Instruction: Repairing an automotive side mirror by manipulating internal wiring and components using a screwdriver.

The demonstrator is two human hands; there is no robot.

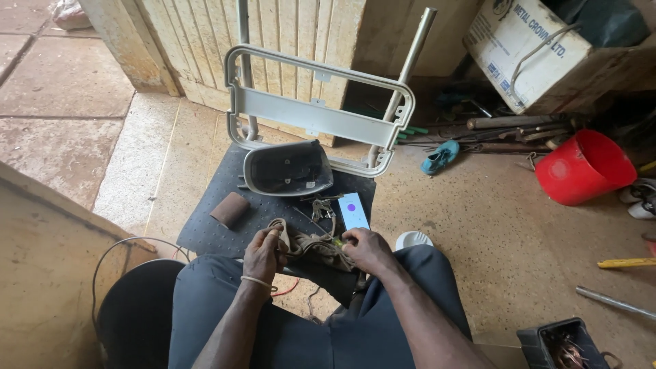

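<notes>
both hands, left hand (264,251) and right hand (365,249), pinch a limp, light wire bundle (316,247), perhaps tangled; best gripped near its ends, above the dark table (212,232).

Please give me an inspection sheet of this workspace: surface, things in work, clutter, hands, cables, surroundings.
Surface: dark dotted seat pad on the concrete floor.
Job's things: bundle of wires between both hands.
Clutter: mirror housing, brown block, keys, lit phone.
Grippers: left hand and right hand both grip the bundle.
Cables: thin cable loops at left.
Surroundings: grey frame, red bucket, cardboard box.
</notes>
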